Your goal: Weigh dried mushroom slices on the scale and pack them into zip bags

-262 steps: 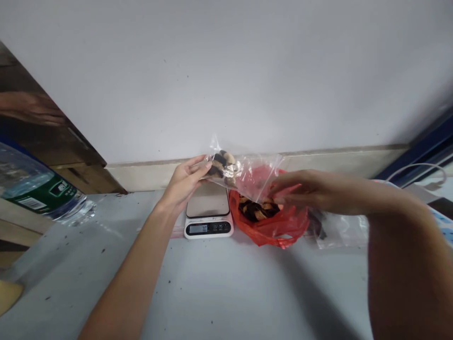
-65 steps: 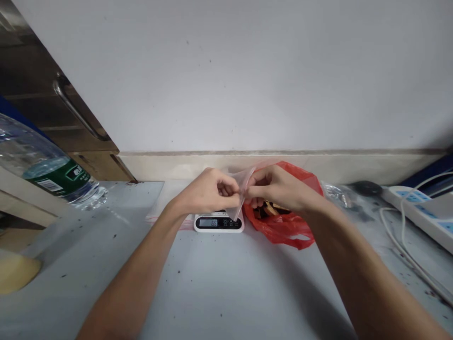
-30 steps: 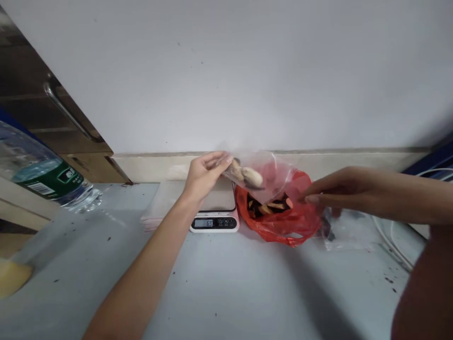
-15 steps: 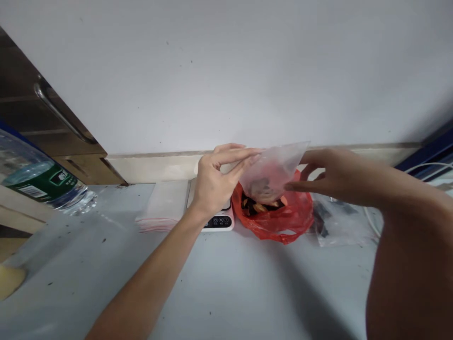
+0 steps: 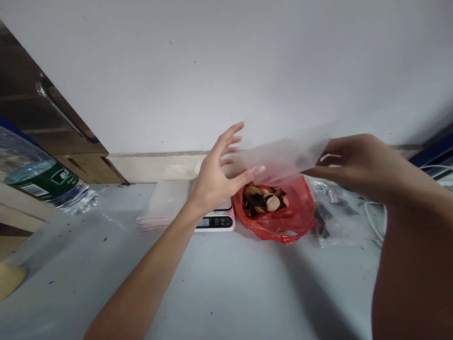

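Observation:
Between my hands, above the table, hangs a translucent plastic bag [image 5: 283, 158], blurred by motion. Its right end is pinched in the fingers of my right hand [image 5: 348, 156]. My left hand [image 5: 219, 172] is at the bag's left end with thumb and fingers spread apart. Below them an open red plastic bag [image 5: 297, 212] holds dried brown and pale slices [image 5: 264, 200]. A small digital scale [image 5: 221, 222] sits left of the red bag, partly hidden behind my left hand and forearm. Its display seems to read 0.0.
A stack of flat clear bags [image 5: 166, 203] lies left of the scale. Right of the red bag are a clear bag with dark contents [image 5: 336, 217] and a white cable [image 5: 375, 217]. A water bottle [image 5: 46, 179] is at far left, and a white wall [image 5: 247, 71] rises behind.
My left hand has let go of the translucent bag and opened. My right hand has moved right with the bag, which now looks empty. More slices show in the red bag.

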### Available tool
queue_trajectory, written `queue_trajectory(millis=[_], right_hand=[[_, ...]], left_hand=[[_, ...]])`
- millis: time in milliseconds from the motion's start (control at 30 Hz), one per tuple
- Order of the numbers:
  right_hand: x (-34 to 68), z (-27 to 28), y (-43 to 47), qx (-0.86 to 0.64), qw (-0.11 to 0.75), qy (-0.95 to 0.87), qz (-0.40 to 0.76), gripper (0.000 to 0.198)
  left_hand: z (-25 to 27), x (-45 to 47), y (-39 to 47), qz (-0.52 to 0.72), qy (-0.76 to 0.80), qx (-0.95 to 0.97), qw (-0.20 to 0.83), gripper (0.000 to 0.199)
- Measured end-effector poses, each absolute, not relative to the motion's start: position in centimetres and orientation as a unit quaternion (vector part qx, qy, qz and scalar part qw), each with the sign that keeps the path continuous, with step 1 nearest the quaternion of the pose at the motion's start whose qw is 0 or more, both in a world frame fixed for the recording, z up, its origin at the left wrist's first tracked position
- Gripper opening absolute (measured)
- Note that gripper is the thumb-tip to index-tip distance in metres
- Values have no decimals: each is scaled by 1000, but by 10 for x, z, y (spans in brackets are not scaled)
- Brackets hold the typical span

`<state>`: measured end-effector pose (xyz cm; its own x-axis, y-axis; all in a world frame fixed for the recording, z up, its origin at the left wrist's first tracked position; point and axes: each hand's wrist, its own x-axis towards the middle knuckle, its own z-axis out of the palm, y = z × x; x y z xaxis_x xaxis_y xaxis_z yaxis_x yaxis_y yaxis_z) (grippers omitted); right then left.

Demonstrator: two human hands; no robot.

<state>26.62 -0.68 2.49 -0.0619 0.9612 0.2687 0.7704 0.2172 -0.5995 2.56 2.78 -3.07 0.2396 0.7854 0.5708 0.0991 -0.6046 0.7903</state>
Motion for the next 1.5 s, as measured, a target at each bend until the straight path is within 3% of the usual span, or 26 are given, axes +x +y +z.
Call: queue_trajectory(millis=[67,233,400,600,733,900,1067,1300,1400,1500], right_hand=[[258,27,-7,-582,335,-729,132,27],[234,22,-3,-508,379,-745,210,28],[221,5,9,-485,366,-716,343,37],[190,-4,13,-452,406,-688,396,25],[166,-13,13,-444,402,-677,427,22],[141,-24,20,-482,444,-624,424,21],[121,-24,27,-469,431,-653,410,21],[106,-27,29,-452,412,-602,514,17],[99,-34,31,-473,458,-609,441,16],[84,-41,27,-459,507,-691,233,6]], left_hand=[[-23,20,26,534,301,738,283,62],[-11,3,27,526,312,739,285,20],[-7,-27,33,579,356,653,334,41],[-2,-74,33,488,441,630,414,62],[-6,-92,36,513,465,602,398,52],[-13,-107,41,566,461,509,457,34],[-17,-118,44,571,459,495,467,32],[-21,-117,49,655,447,415,447,15],[-25,-129,52,646,485,424,410,13],[-32,-155,55,627,570,431,310,17]])
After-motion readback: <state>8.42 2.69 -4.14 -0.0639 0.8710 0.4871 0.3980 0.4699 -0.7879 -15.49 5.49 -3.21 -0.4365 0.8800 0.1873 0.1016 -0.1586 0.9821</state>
